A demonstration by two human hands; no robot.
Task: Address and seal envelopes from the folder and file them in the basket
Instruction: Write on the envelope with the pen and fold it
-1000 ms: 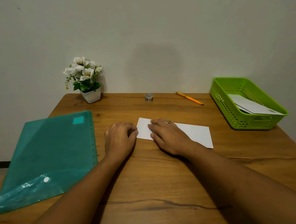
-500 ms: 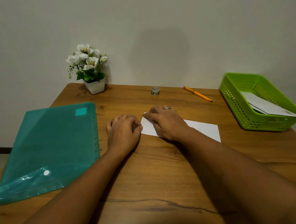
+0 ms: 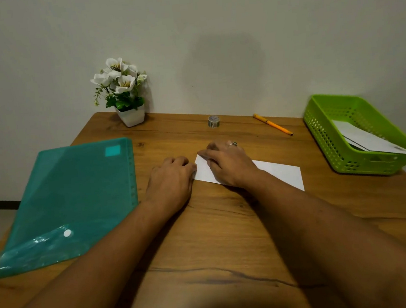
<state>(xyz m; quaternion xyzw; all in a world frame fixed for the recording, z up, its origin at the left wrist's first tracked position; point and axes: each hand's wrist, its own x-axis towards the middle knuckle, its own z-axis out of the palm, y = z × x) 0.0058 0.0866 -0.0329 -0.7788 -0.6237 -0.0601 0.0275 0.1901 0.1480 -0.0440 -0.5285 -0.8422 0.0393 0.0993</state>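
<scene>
Pressing down on the white envelope (image 3: 279,173), my right hand (image 3: 228,163) lies across its left half, fingers stretched fairly flat toward the far left corner, a ring (image 3: 233,144) showing on one of them. My left hand (image 3: 172,179) sits knuckles-up against the envelope's left end, fingers curled under; whether they pinch the edge I cannot tell. The envelope lies flat near the middle of the wooden table (image 3: 218,240). The teal folder (image 3: 76,197) lies to my left, the green basket (image 3: 334,150) with filed envelopes (image 3: 365,139) to my right. An orange pen (image 3: 273,127), a tape roll (image 3: 214,121) and a flower pot (image 3: 131,116) stand along the far edge.
</scene>
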